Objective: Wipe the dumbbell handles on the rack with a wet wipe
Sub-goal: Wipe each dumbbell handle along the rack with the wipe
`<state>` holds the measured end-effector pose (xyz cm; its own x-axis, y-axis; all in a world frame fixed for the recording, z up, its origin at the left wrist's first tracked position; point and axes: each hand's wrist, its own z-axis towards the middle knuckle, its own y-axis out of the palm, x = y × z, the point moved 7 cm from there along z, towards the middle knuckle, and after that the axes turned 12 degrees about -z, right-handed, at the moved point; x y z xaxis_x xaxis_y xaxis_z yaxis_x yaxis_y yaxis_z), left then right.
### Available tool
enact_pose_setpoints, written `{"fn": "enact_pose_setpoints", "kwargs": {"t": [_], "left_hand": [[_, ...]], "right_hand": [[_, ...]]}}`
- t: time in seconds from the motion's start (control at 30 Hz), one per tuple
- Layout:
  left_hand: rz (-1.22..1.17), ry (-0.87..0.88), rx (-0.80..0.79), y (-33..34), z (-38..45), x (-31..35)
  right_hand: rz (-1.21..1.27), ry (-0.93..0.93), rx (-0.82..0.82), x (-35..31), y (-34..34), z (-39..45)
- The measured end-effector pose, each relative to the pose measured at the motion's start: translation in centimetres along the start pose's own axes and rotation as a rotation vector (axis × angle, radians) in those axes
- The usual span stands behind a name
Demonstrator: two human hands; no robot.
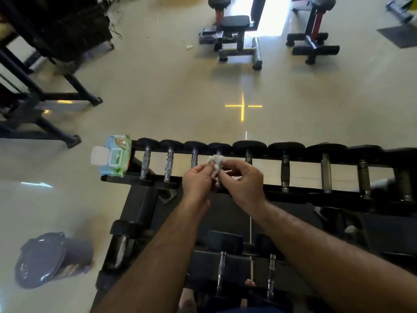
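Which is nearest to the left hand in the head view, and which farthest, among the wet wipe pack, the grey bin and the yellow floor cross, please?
From the left hand, which pinches the wet wipe:
1. Wet wipe pack, on the rack's left end.
2. Yellow floor cross, beyond the rack, right of the hand; not far behind the pack.
3. Grey bin, on the floor at lower left.

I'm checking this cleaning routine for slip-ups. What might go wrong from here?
1. The wet wipe is bunched small between the left hand and right hand; it may skip parts of a handle.
2. The wipes pack sits on the rack end with its lid open; it could get knocked off, and the wipes may dry out.
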<state>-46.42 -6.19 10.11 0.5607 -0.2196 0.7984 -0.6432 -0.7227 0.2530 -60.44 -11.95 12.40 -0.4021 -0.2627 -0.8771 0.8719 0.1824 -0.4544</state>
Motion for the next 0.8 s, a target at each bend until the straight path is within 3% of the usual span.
{"fn": "enact_pose_setpoints", "kwargs": {"t": [0.13, 0.43, 0.67, 0.73, 0.8], "left_hand": [[-0.03, 0.046, 0.031, 1.4, -1.8, 0.4], [-0.172, -0.032, 0.04, 4.7, -3.3, 1.8], [-0.146, 0.06, -0.043, 7.2, -3.7, 4.6], [-0.066, 0.13, -0.071, 7.7, -3.4, 5.5], [0.053, 0.196, -0.126, 8.3, -3.4, 6.2]], "right_hand": [[-0.032, -0.175, 0.016, -1.8, -1.6, 0.6], [-0.201, -0.312, 0.173, -2.6, -6.6, 1.1], [-0.307, -0.604, 0.105, -4.6, -8.6, 0.7], [-0.232, -0.488, 0.131, -4.5, -9.4, 1.4], [-0.096, -0.184, 0.161, -3.7, -10.0, 2.7]]}}
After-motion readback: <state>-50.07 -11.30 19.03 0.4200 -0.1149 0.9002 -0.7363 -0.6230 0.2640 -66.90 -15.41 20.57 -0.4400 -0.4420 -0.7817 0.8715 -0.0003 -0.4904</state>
